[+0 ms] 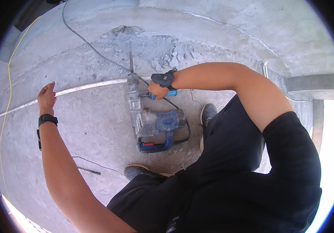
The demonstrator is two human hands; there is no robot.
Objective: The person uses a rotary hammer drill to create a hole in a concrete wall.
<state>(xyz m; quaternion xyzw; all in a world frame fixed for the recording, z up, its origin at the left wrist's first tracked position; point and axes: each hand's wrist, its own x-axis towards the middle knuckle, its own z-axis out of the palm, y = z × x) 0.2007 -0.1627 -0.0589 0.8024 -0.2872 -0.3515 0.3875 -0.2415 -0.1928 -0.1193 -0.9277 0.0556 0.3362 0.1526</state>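
Observation:
A blue and grey demolition hammer (160,123), dusty all over, lies on the concrete floor in front of me. Its chisel bit (131,58) points away toward broken rubble. My right hand (158,91) is closed around the blue side handle (171,93), which sticks out on the right of the tool's barrel. Off to the left, my left hand (46,99) is raised with its fingers loosely bent and apart, and nothing shows in it. It is away from the hammer, over the white pole's left part. A red switch (148,144) shows on the hammer's rear grip.
Chipped concrete rubble (173,54) lies at the wall's foot. A long white pole (93,85) crosses the floor behind the hammer. A grey cable (82,38) and a yellow cord (10,73) run along the left. My shoes (136,170) flank the tool; a short dark rod (89,171) lies nearby.

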